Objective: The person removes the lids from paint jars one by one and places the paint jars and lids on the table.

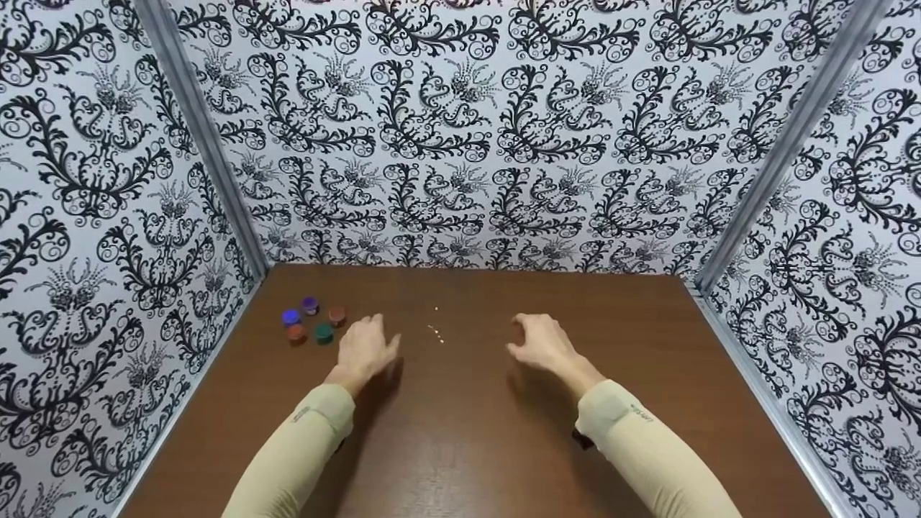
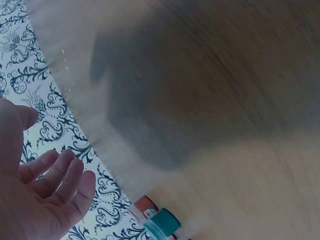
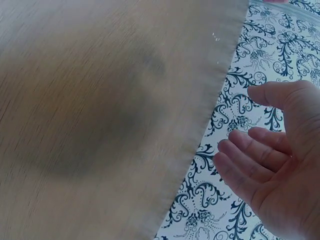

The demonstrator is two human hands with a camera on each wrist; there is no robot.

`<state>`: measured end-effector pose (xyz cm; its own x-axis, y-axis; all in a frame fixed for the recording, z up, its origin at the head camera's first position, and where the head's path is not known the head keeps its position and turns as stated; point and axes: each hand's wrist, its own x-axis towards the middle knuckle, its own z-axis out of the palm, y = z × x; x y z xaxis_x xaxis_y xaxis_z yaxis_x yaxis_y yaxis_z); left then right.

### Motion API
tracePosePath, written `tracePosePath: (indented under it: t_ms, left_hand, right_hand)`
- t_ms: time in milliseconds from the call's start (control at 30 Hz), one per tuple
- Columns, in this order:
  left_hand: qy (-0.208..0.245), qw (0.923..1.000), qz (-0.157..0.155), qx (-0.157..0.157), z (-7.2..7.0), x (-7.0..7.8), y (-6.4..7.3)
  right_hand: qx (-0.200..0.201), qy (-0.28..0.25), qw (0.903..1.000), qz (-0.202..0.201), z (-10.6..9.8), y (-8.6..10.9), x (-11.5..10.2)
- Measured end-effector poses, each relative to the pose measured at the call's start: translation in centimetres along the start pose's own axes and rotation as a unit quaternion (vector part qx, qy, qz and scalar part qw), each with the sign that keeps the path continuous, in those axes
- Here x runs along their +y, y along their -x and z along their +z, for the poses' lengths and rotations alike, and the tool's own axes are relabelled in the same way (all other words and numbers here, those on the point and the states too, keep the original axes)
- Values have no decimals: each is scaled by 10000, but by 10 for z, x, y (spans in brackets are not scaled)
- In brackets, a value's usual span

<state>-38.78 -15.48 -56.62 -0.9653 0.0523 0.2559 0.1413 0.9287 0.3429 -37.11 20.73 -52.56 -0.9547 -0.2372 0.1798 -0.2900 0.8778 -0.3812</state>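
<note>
- While both palms are bare of any object, two hands are counted: left hand (image 1: 365, 347), thumb apart, fingers loosely bent; right hand (image 1: 545, 342), likewise loosely bent with thumb apart. Both are above the tabletop, well apart.
- Small round jars: five, loosely clustered at the table's far left, just beyond the left hand. By colour: purple jar (image 1: 310, 306), bright blue jar (image 1: 291, 318), reddish-brown jar (image 1: 337, 316), orange-red jar (image 1: 296, 333), dark green jar (image 1: 324, 333). Green and reddish-brown lie nearest the hand.
- Tiny pale specks (image 1: 437, 333): a short row plus one set apart, between the hands; exact count uncertain.
- Surface: brown wood-grain tabletop (image 1: 446, 432), hand shadows on it.
- Room: three white wall panels (image 1: 460, 144) with black scroll-and-flower print; two grey metal uprights (image 1: 209, 137) at the back corners.
- Clothing: two pale cream sleeves (image 1: 288, 450).
- Writing: small dark lettering on each sleeve, illegible. Jar markings in left wrist view, too blurred to read.
</note>
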Motion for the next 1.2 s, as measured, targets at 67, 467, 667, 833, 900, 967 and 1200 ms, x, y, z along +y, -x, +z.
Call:
tracePosePath:
  t_ms: [67,467,667,833,900,967,1200]
  left_hand:
    - [-7,10000,-24,28,0,-5,1]
    - [61,9986,-362,375,-4,-38,8]
    - [38,9968,-637,481,-11,-51,11]
    - [38,9950,-888,453,-20,-63,12]
    - [26,9944,-945,465,-22,-68,11]
    - [-7,9938,-950,580,-18,-78,7]
    - [114,9883,-1427,523,-29,-87,9]
  right_hand:
    - [55,-30,10000,-31,1,-1,-2]
    - [356,-228,9986,-323,9,-7,-18]
    - [281,-225,9983,-457,14,-11,-30]
    - [183,-310,9986,-393,11,-17,-41]
    - [207,-311,9985,-393,10,-19,-44]
    - [242,-286,9985,-402,9,-21,-47]
    - [207,-307,9980,-504,18,-21,-52]
